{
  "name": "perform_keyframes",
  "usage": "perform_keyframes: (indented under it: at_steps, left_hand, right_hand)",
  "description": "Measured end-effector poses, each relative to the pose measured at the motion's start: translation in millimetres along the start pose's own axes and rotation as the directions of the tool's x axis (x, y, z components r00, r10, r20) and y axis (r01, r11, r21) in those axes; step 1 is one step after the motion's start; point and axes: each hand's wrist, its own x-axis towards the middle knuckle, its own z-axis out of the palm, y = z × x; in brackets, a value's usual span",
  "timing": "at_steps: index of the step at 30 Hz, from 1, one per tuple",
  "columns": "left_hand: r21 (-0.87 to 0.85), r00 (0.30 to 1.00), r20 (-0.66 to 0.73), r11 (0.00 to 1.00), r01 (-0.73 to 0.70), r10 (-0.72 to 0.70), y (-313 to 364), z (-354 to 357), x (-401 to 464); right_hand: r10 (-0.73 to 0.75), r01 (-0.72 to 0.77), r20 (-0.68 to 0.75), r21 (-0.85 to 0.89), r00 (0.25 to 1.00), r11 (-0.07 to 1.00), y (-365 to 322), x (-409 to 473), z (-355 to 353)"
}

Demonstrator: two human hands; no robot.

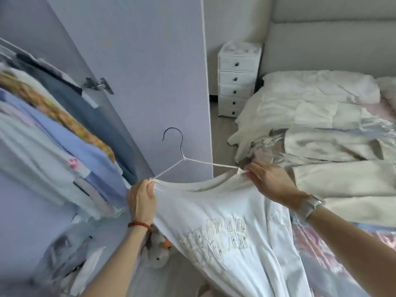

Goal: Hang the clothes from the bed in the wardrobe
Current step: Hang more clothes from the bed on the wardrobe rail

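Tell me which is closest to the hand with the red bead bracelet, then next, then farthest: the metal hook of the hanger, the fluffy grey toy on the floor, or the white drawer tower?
From the left hand:
1. Metal hanger hook, just above it, against the lilac wardrobe door.
2. Fluffy grey toy, below on the floor; nearly as close, so hard to rank against the hook.
3. White drawer tower, clearly farthest, by the bed's headboard.

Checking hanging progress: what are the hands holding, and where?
Left hand and right hand each grip a shoulder of the white garment at the hanger's arm ends.
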Motion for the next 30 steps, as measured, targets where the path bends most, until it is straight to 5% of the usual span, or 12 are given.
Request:
perform_keyframes:
  at_steps: [10, 18, 22, 30]
  left_hand:
    - [-0.008, 0.871, -0.369, 0.938, 0.345, -0.324, -147.3, -117.2, -0.1]
    - [-0.154, 0.569, -0.559, 0.75, 0.644, -0.603, -211.9, -198.8, -15.3]
    - [-0.145, 0.497, -0.683, 0.766, 0.626, -0.535, -207.1, -238.1, 11.6]
    - [0.336, 0.606, -0.794, 0.799, 0.499, -0.045, -158.0, -307.6, 110.8]
  right_hand:
    - [-0.531, 0.525, -0.036, 0.222, 0.847, 0.822, -169.0, 116.8, 49.8]
    - [-0.655, 0.651, -0.152, 0.406, 0.74, 0.641, -276.3, 181.9, 99.8]
    - [-0.618, 0.619, -0.184, 0.48, 0.764, 0.622, -331.4, 229.8, 112.9]
    - [-0.45, 0.365, -0.088, 0.73, 0.889, 0.578, -437.3, 327.7, 107.3]
